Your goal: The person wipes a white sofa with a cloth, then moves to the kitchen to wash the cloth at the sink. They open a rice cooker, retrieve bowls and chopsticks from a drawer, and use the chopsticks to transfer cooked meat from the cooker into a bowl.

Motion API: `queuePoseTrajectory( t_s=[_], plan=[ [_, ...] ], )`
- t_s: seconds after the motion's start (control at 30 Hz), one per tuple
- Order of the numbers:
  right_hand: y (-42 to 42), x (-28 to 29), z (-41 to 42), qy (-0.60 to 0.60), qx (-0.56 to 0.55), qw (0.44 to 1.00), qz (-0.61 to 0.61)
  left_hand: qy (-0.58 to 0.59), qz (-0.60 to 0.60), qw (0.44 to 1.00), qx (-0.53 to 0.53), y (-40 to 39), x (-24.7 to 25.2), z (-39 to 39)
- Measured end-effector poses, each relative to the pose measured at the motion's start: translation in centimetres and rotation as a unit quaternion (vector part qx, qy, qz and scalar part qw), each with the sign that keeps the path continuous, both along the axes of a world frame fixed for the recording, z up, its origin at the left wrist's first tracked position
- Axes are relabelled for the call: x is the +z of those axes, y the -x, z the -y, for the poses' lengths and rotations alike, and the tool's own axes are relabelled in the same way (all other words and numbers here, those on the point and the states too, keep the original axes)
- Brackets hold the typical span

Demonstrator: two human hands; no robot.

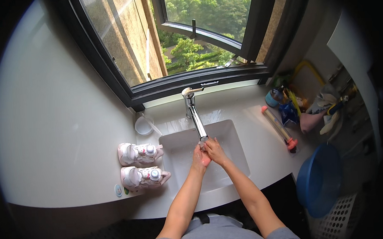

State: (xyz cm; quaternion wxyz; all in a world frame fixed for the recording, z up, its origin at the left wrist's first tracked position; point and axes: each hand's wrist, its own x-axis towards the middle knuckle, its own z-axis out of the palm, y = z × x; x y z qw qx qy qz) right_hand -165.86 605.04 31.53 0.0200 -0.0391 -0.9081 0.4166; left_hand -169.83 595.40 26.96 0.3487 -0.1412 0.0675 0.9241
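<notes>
My left hand (200, 157) is palm up under the spout of a chrome single-lever faucet (198, 122), wet, with a pinkish patch at the heel of the palm. Against it rests my right hand (214, 151), palm down, its fingers slightly spread near the spout's end. Water runs from the spout onto the hands, and no object shows in either. Part of the left fingers is hidden by the right hand and the spout. Both hands are over a grey rectangular sink basin (234, 143).
Two white-and-pink sneakers (138, 154) with cartoon decorations stand left of the basin, beside a small translucent bowl (144, 125). To the right lie a clear tube with coral ends (276, 125), a bottle (272, 97) and gloves (329, 123). A blue plastic basin (319, 181) leans lower right. An open window (203, 32) is behind.
</notes>
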Motion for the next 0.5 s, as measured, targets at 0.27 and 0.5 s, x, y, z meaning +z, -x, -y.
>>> queuePoseTrajectory(
  t_s=[0.27, 0.5],
  plan=[
    [-3.5, 4.7, 1.1, 0.039, -0.025, 0.999, -0.012, 0.062, -0.043, 0.997, 0.018, 2.1, 0.3, 2.1],
    [-0.7, 14.9, 0.8, 0.084, -0.074, 0.974, -0.195, 0.076, -0.039, 0.996, 0.026, 2.2, 0.0, 0.7]
  ],
)
